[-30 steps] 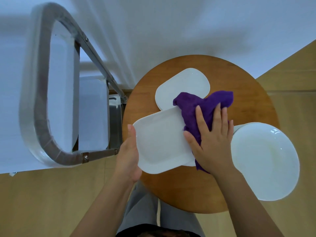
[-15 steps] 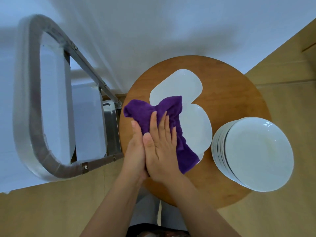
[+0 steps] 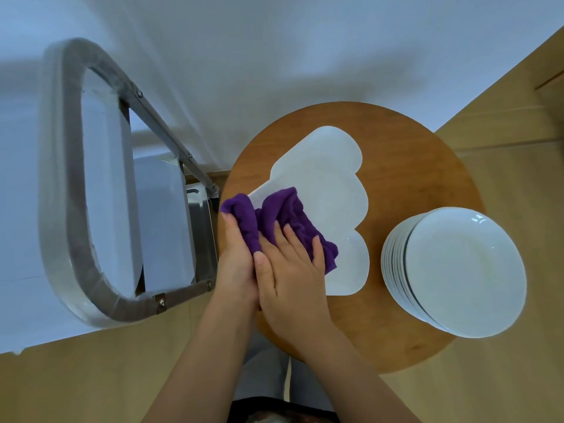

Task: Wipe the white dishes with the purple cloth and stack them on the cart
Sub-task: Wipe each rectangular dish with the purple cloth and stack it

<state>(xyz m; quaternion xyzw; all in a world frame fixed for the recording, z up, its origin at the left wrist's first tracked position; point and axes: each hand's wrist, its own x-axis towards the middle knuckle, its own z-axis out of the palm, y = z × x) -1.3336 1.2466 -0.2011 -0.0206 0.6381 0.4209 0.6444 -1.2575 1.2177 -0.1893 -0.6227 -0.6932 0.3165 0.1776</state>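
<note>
1. Wiping step: right hand point(image 3: 290, 270), fingers flat, presses cloth point(image 3: 287, 221) on the dish point(image 3: 332, 206) on the worktop point(image 3: 427, 166).
2. Left hand point(image 3: 238, 254) fingers grip dish edge and cloth.
3. Next, likely: lift dish onto cart point(image 3: 161, 221).

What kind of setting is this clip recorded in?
Probably a staged dish-wiping station indoors, not a full kitchen: a small round wooden table against a plain white wall, a metal cart beside it, and a stack of white round plates. No sink or stove shows.
</note>
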